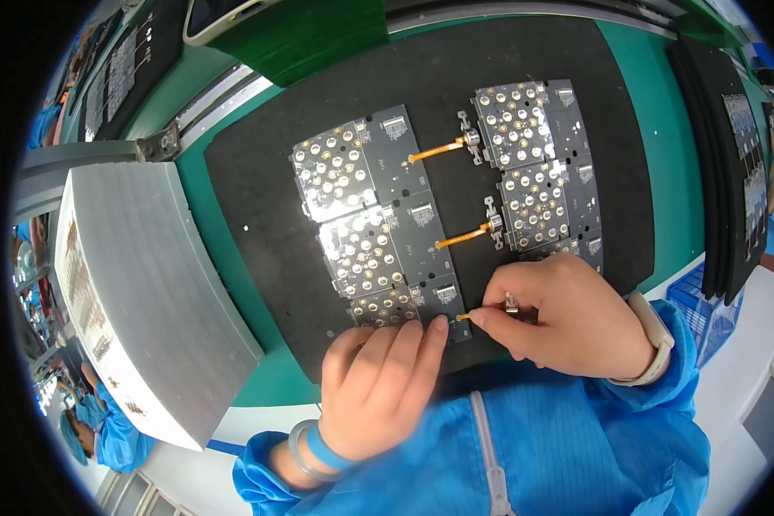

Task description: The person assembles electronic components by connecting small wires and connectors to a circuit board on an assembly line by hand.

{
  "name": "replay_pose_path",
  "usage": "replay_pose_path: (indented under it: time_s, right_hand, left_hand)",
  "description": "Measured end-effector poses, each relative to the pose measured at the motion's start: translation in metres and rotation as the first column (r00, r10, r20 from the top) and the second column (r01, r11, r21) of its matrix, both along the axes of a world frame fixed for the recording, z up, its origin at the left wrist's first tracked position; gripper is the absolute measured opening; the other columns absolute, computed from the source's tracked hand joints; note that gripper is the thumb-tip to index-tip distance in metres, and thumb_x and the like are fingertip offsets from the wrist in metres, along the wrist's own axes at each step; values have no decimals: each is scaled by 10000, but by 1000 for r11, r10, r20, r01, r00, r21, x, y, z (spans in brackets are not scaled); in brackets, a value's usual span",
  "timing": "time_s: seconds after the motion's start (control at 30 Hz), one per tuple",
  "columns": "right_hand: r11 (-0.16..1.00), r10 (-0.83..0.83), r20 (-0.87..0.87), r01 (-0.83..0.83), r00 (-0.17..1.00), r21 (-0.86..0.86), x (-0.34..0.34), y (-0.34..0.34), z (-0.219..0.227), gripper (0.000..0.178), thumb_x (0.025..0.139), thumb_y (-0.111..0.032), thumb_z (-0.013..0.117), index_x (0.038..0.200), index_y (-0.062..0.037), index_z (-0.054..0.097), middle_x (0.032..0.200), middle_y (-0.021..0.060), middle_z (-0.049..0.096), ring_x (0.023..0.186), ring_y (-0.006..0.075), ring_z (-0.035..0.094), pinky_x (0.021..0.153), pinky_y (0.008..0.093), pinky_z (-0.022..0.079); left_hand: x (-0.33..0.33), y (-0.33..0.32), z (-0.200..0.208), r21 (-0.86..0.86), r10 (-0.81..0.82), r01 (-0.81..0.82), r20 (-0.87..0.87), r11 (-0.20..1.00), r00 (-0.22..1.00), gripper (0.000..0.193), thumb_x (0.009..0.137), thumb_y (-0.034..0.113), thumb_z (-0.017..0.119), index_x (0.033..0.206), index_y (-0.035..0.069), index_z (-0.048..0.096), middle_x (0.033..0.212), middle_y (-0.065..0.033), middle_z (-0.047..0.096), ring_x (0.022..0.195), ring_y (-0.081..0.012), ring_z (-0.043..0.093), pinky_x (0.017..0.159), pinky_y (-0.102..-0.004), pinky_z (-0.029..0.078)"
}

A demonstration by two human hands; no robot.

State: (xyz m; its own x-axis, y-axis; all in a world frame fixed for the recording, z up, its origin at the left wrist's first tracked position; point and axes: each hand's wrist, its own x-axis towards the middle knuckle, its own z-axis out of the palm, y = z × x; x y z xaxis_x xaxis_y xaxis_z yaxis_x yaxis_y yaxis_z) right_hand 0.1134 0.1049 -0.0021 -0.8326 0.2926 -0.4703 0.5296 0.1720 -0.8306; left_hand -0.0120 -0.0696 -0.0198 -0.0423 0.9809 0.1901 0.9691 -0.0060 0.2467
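My left hand (377,383) rests flat with its fingertips on the lowest circuit board (385,305) of the left column, covering its near edge. In a pinch, my right hand (568,320) grips a short orange flex cable (464,316), whose tip meets the board's right part. A small metal piece (512,304) shows between the fingers of that hand; the rest of it is hidden. Farther up, two more orange flex cables, an upper one (439,151) and a lower one (464,236), run from the left boards toward metal connectors beside the right column of boards (533,202).
A black foam mat (258,206) lies under the boards on a green work surface (275,370). To the left stands a white box (181,275); a blue plastic basket (705,297) is at right. Black trays with boards (722,172) stand far right. A green block (318,43) is at the back.
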Motion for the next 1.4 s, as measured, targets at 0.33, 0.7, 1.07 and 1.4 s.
replay_pose_path:
  time_s: [0.33,0.7,1.07,1.4]
  right_hand:
    - [999,15,-22,-14,1000,41,2,2,0,163,850,-111,632,725,-20,578,524,51,595,435,126,580,428,235,408]
    - [997,24,-20,-26,999,-67,20,31,21,180,818,-86,618,963,-21,532,614,127,593,560,266,612,512,328,446]
    - [805,153,-296,-293,943,-517,-23,26,12,499,876,4,525,1324,30,305,787,86,663,710,178,652,665,263,510]
    - [971,-99,-169,59,981,-231,-63,30,5,101,851,-88,628,803,-16,575,586,44,621,484,90,590,442,210,423]
  left_hand:
    - [3,4,1,-13,4,-5,-36,1000,999,381,689,113,595,1060,116,687,1014,-39,536,933,-162,507,835,-340,441]
    - [5,18,18,-159,-53,37,-102,987,993,409,702,151,592,1105,142,658,1008,-46,521,918,-177,519,831,-350,441]
    - [-53,49,32,186,-234,150,605,971,761,246,617,84,750,858,53,713,856,-44,643,741,-188,566,618,-280,441]
    - [-95,62,13,214,-171,144,115,966,979,233,601,85,647,822,13,652,833,-88,600,765,-236,569,691,-333,447]
